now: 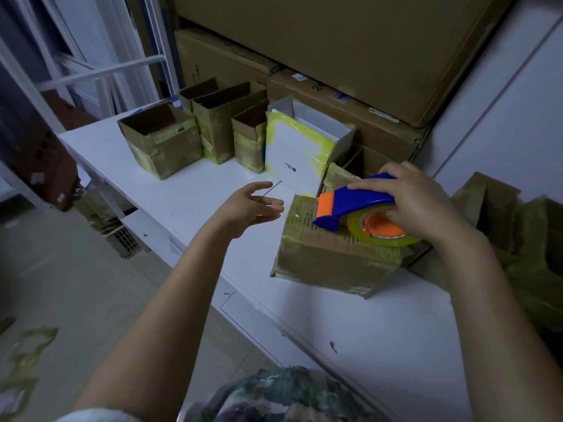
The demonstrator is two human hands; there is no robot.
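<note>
On the white bench (pixel 380 330), toward its right end, sits a closed cardboard box (pixel 329 263) wrapped in tape. A tape dispenser (pixel 353 202) rests on the box's top with its orange blade end near the top's left edge. The right hand (pixel 420 205) grips it, fingers curled over the blue handle. The left hand (pixel 249 205) hovers just beside the box's left edge, fingers loosely spread, holding nothing. Behind stands a white box (pixel 292 147) edged in yellow tape, then open brown boxes (pixel 161 141) along the bench's back edge, with large cartons (pixel 335 41) stacked beyond.
</note>
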